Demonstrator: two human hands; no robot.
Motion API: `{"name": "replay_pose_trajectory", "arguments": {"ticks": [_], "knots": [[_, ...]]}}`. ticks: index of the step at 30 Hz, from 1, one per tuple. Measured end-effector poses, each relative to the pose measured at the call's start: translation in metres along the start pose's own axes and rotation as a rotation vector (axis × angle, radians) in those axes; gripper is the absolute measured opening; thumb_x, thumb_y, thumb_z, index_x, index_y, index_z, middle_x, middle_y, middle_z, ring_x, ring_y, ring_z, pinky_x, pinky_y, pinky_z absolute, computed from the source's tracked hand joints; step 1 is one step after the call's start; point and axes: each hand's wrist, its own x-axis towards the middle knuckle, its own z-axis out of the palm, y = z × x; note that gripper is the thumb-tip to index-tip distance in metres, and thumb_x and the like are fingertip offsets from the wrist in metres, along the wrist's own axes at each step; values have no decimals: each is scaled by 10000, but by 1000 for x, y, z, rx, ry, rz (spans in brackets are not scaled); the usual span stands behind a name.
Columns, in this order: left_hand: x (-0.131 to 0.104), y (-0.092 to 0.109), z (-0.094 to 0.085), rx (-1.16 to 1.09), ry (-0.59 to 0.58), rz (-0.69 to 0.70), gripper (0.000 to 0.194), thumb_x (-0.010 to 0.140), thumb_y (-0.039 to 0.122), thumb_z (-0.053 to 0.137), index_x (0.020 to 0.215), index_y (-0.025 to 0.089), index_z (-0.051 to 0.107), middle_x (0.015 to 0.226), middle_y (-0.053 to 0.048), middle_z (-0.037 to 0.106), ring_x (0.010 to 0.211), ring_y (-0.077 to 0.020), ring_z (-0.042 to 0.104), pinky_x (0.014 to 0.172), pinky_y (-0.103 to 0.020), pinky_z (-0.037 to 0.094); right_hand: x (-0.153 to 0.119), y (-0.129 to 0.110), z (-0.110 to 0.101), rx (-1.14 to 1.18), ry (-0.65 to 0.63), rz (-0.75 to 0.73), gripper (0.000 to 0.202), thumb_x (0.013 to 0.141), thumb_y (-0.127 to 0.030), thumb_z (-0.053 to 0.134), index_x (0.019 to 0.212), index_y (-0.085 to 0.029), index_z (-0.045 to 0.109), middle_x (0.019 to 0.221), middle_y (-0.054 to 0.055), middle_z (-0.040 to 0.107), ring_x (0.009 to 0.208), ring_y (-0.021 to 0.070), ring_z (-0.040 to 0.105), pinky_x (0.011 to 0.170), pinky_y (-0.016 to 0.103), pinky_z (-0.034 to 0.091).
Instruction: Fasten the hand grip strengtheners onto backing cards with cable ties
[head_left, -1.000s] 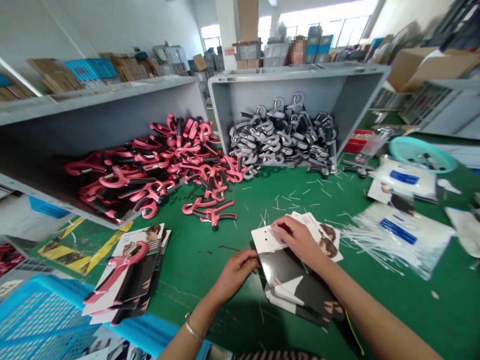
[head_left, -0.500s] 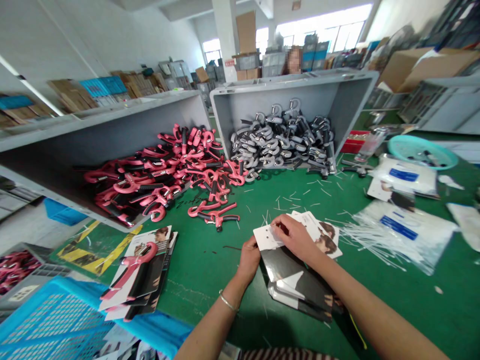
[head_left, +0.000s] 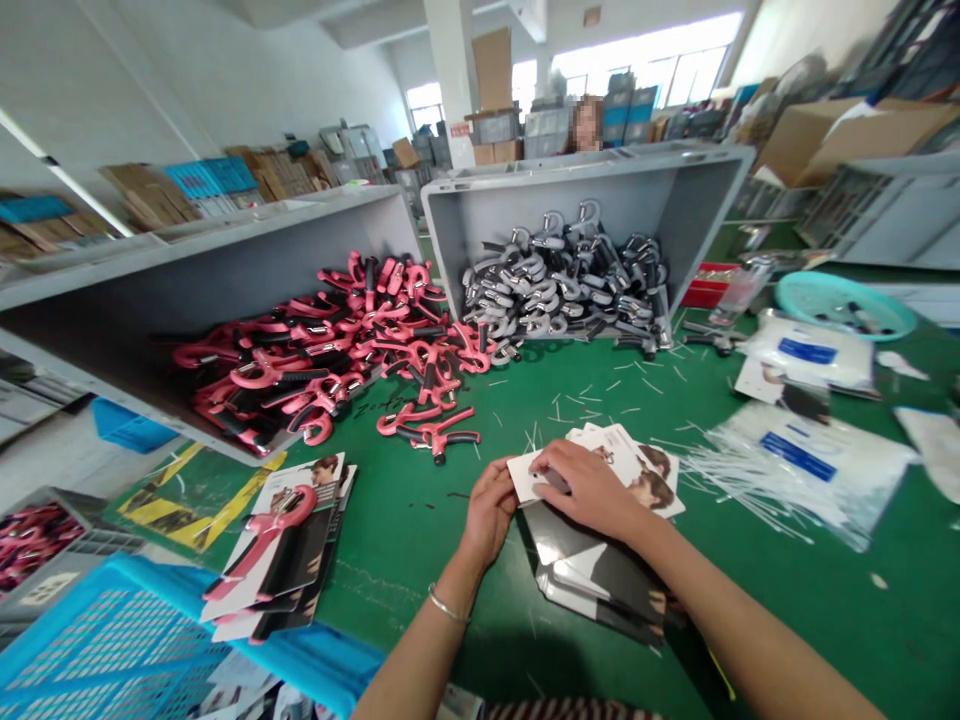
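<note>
My left hand (head_left: 489,508) is closed on the left edge of a white-and-black card (head_left: 527,482) at the middle of the green table. My right hand (head_left: 585,488) lies over the same card, its thumb and fingers bent together near the card's top; what is between them is too small to tell. More dark cards (head_left: 600,590) lie stacked beneath. Behind my right hand are printed cards (head_left: 654,480) with pictures. At the left, cards carrying pink-and-black hand grips (head_left: 262,545) overlap in a pile.
Gray bins hold pink grips (head_left: 300,350) and gray grips (head_left: 555,280). White ties (head_left: 750,480), plastic bags (head_left: 825,460) and a turquoise tray (head_left: 847,300) are at right. A blue basket (head_left: 112,640) stands front left. One person (head_left: 586,125) is behind the bins.
My right hand has shifted slightly down and left over the card. My left hand has moved a little left, its fingers now more visible at the card's edge.
</note>
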Motion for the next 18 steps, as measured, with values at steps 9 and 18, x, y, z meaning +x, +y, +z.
{"name": "replay_pose_trajectory", "arguments": {"ticks": [9,18], "knots": [[36,38,-3,671,-83,8,350,789,416,707,1020,153,692,868,-43,682,703,-138,573,596,-218,425,2,6,4,145,53,33,114,949,-250,579,872,-217,656,879,24,664,852,173,604,776,291,451],[-23,45,4,407,150,-81,324,786,428,712,963,187,589,833,-24,707,635,-138,615,565,-233,474,-100,11,-63,180,682,540,244,969,-395,494,1123,-266,633,1002,53,704,934,243,653,868,391,475]]}}
